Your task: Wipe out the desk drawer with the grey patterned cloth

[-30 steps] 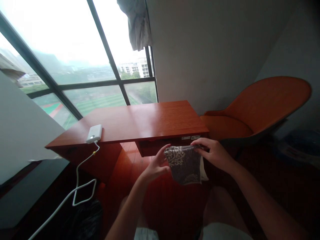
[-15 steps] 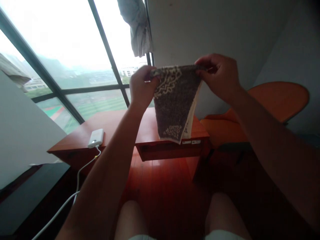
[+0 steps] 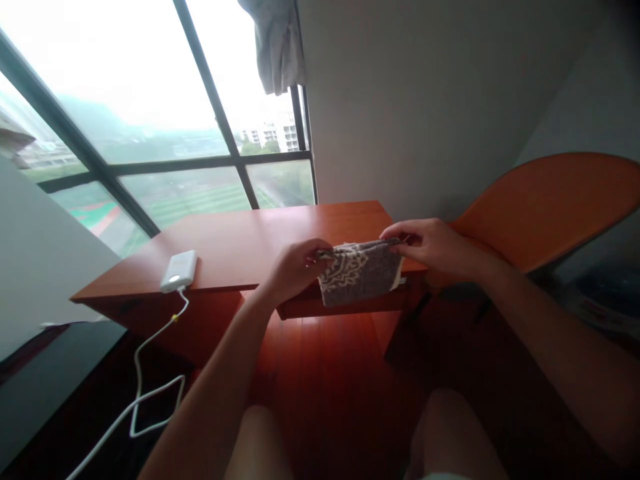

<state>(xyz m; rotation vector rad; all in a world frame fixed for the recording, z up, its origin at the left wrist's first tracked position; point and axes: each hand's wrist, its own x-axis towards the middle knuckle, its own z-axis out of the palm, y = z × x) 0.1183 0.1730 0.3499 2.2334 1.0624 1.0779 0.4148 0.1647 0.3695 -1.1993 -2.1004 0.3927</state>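
A grey-brown towel point(image 3: 367, 275) with a cream pattern hangs in front of the wooden desk's point(image 3: 240, 243) near edge. My left hand point(image 3: 300, 267) pinches its upper left corner, and my right hand point(image 3: 425, 245) pinches the upper right corner. Between them the top edge is stretched nearly level. The towel's lower part overlaps the desk's front in view; its back side is hidden, and I cannot tell whether it touches the desk.
On the desk's left end lies a white power bank point(image 3: 180, 270), its white cable point(image 3: 141, 353) trailing down to the left. An orange chair point(image 3: 555, 207) stands at the right. Behind the desk are a window point(image 3: 170, 147) and a grey curtain point(image 3: 280, 50).
Both hands have come down with the towel, from above the desk to its front edge. Less of the towel's length shows now. The view has shifted slightly.
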